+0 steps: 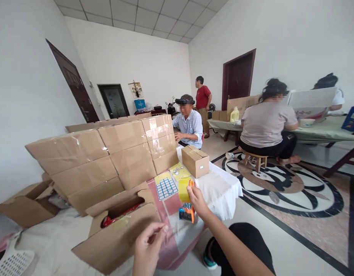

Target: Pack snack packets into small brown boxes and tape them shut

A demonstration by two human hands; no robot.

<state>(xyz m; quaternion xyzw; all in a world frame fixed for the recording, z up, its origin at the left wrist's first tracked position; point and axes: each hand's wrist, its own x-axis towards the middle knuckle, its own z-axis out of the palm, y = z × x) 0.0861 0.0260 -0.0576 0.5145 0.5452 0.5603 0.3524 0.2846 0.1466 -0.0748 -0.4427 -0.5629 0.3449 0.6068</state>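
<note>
My right hand (197,200) holds a tape dispenser (186,199) with an orange handle and a yellow-looking roll of clear tape, above the low table. My left hand (149,245) pinches the pulled-out end of the clear tape (168,230) near the bottom of the view. Just left of it lies an open cardboard box (119,230) on its side, flaps apart, with red items inside. Sheets of blue and yellow labels (166,187) lie on the table between the hands and a small sealed box (195,160).
A stack of taped cardboard boxes (107,157) rises at the left, with an open box (27,205) beside it. A white cloth (223,188) covers the table. A seated person (189,124) works behind it; others sit at a green table (317,132) at the right.
</note>
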